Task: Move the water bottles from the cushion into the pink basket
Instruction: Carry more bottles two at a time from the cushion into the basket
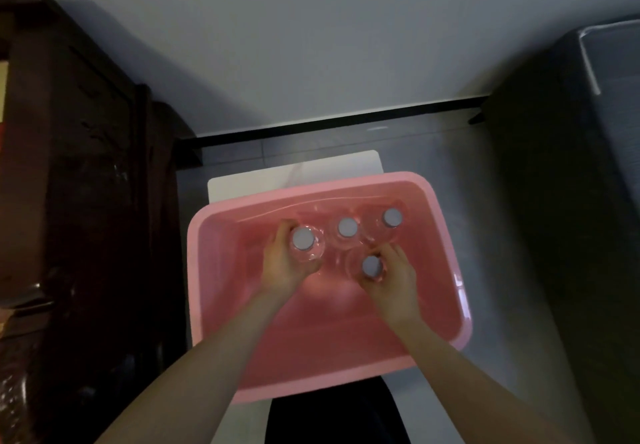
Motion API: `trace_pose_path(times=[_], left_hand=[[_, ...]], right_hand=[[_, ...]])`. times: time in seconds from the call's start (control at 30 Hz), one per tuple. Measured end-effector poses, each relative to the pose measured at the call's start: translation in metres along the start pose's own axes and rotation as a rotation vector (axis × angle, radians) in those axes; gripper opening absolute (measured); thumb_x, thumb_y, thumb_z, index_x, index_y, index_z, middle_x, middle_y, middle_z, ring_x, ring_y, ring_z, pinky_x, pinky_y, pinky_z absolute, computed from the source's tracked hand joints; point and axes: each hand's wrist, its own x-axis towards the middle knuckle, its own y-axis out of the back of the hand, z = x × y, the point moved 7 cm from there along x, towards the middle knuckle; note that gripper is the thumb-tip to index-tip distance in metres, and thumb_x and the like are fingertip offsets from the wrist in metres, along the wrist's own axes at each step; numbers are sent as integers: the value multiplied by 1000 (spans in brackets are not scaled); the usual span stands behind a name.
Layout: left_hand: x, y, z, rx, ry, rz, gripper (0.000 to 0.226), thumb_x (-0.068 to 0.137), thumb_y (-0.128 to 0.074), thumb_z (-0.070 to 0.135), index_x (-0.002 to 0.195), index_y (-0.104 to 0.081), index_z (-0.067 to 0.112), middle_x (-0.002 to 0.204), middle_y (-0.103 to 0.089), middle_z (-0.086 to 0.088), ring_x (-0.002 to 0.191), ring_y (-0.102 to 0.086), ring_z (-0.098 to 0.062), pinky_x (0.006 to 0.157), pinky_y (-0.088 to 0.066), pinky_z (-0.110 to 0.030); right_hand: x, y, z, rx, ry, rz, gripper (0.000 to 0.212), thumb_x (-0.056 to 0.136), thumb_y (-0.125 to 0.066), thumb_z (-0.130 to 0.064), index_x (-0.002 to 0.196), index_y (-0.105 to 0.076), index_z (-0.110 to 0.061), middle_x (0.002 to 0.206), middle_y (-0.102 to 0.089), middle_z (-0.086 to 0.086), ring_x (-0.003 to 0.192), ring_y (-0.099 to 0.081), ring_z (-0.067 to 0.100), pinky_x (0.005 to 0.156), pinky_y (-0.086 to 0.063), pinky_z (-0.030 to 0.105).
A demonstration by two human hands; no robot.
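The pink basket (446, 270) sits on the floor below me, seen from above. Several clear water bottles with pale caps stand upright inside it. My left hand (282, 265) is wrapped around the leftmost bottle (304, 239). Around a nearer bottle (371, 266) my right hand (393, 284) is closed. Two more bottles stand free along the far wall, one in the middle (347, 227) and one at the right (392, 217). No cushion is in view.
A white flat board (294, 173) lies under the basket's far edge. Dark wooden furniture (79, 166) stands close on the left. A dark grey object (571, 183) fills the right side. Grey tiled floor (485, 173) and a pale wall lie beyond.
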Motion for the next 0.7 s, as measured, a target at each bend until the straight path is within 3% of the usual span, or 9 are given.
trace_pose_path(times=[0.17,0.43,0.5,0.57,0.63,0.7], left_hand=[[10,-8,-7,40,-111,-55,63,45,-88,9,97,-56,22,100,-56,2,92,-53,-18,77,-34,-2],[19,-13,-19,47,-88,-155,65,48,-89,9,104,-56,11,110,-55,-6,97,-53,-20,77,-33,-1],[20,-12,-18,71,-58,-219,69,50,-88,10,110,-54,10,115,-53,-6,103,-53,-23,77,-34,-8],[18,-8,-11,172,-60,-281,77,55,-87,19,121,-48,10,124,-50,-6,111,-49,-25,84,-39,-21],[12,3,9,357,-195,-314,76,64,-81,27,129,-45,11,132,-48,-6,119,-45,-26,91,-44,-34],[4,13,34,506,-412,-328,61,73,-73,24,127,-48,14,132,-50,-4,120,-46,-27,87,-50,-39]], right_hand=[[5,-7,10,-36,-41,30,34,56,-79,5,81,-63,-12,89,-57,-2,76,-56,14,67,-36,5],[7,-10,17,-32,-102,13,40,58,-80,1,92,-65,-15,96,-57,-4,85,-59,16,70,-36,4],[8,-8,6,-113,-55,-36,46,60,-78,-3,102,-65,-17,102,-56,-2,88,-59,18,71,-38,7],[6,-5,-14,-338,110,-102,49,61,-74,-6,106,-63,-22,107,-56,-2,94,-55,19,66,-44,20],[2,-3,-38,-604,309,-179,40,57,-74,-6,93,-64,-22,100,-59,-3,91,-56,20,49,-35,22],[-1,-5,-47,-751,405,-278,32,55,-76,-4,79,-62,-20,89,-60,-3,82,-59,21,42,-25,22]])
